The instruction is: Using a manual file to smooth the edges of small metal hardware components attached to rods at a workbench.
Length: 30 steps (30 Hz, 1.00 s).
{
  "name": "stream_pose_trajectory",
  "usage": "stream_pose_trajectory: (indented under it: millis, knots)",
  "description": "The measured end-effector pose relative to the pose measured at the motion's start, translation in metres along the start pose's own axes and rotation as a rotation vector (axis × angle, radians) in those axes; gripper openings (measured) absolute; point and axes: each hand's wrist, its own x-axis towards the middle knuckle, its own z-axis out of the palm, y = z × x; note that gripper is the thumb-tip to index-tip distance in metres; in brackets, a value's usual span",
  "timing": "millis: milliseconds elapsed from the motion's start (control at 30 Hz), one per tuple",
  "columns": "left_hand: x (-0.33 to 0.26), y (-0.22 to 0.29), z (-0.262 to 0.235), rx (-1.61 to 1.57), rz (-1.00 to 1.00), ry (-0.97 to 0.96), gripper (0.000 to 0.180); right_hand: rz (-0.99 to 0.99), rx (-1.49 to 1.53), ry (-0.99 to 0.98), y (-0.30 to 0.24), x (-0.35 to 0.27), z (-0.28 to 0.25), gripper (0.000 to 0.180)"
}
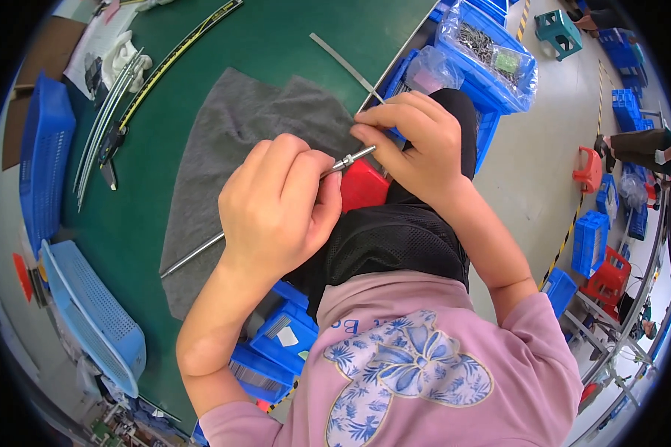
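Observation:
My left hand (272, 205) is closed around a thin metal rod (192, 255), thumb and forefinger near its upper end. The rod slants from the lower left, passes behind my fingers and comes out at a stepped silver fitting (344, 162) with a narrow tip. Close to that tip is my right hand (421, 145). Its thumb and forefinger are drawn together; what they pinch, if anything, is too small to make out. A grey cloth (231, 127) lies under the rod on the green tabletop (142, 246).
Across the table are a black-and-yellow caliper (115, 134), several thin rods (101, 141) and a white crumpled cloth (118, 63). Blue baskets (101, 313) line the left edge. A metal strip (343, 63) lies near the right edge, beside blue bins (488, 123) with bagged metal parts. A red stool (364, 186) shows below.

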Motion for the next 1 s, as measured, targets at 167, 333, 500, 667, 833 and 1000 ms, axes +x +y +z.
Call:
stream_pose_trajectory:
  millis: [167,333,500,667,833,1000]
  knots:
    - [0.0,-0.003,0.0,0.039,-0.043,-0.04,0.018,0.171,-0.068,0.128,-0.001,0.002,-0.003,0.009]
    - [-0.002,-0.004,0.0,0.012,-0.095,-0.059,0.015,0.078,0.034,0.01,-0.014,-0.002,-0.024,0.012]
    - [0.0,-0.003,0.001,-0.061,-0.151,-0.041,0.014,0.286,0.292,-0.138,-0.046,-0.047,-0.029,0.027]
    - [-0.001,-0.002,0.002,-0.1,-0.183,-0.014,0.014,0.341,0.221,-0.108,-0.061,-0.045,-0.019,0.03]
    - [-0.002,0.0,0.001,-0.189,-0.272,-0.037,0.013,0.237,0.07,-0.081,-0.063,-0.047,-0.016,0.032]
    - [0.0,0.001,0.002,-0.18,-0.281,-0.022,0.012,0.186,0.013,-0.067,-0.062,-0.052,-0.011,0.036]
